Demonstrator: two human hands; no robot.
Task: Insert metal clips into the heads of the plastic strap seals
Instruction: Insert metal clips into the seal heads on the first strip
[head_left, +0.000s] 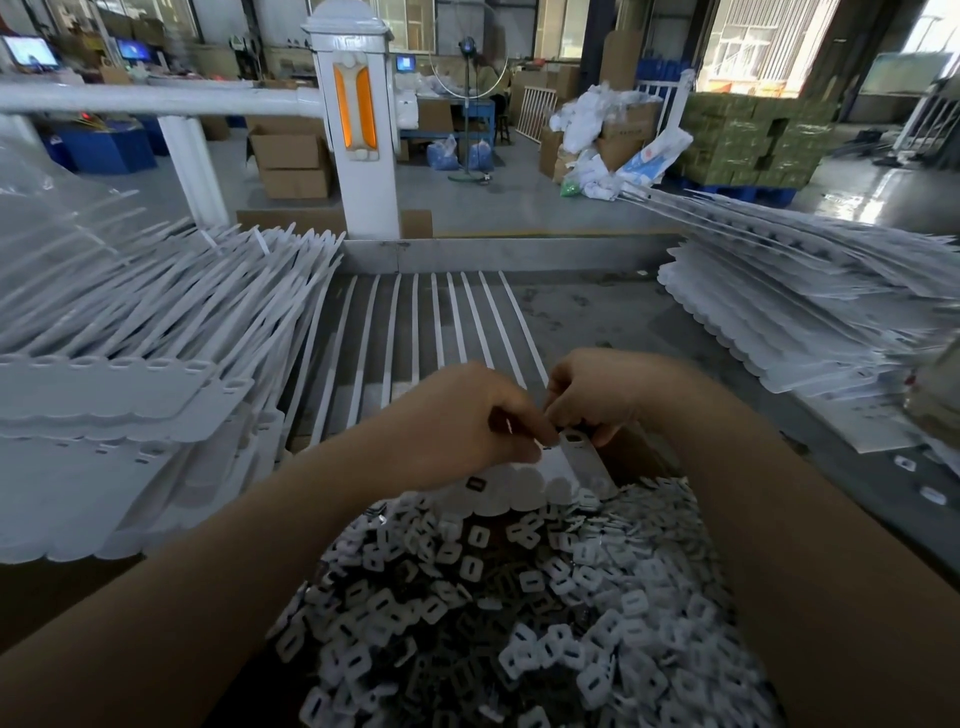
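A joined sheet of white plastic strap seals (441, 322) lies on the table, straps pointing away, its row of rounded heads (524, 493) toward me. My left hand (457, 421) and my right hand (597, 395) meet over the rightmost head (584, 457), fingers curled. My left fingertips pinch at the slot end of that head; whether a clip sits between them is hidden. My right hand holds the same head from the right. One dark clip (475, 484) sits in a head further left. A heap of small metal clips (519, 613) fills the box below my forearms.
A tall stack of seal sheets (119, 395) stands at the left, and another stack (821, 322) fans out at the right. A few loose clips (906, 462) lie on the table at the right. A white post (358, 130) and railing rise beyond the table's metal edge (519, 252).
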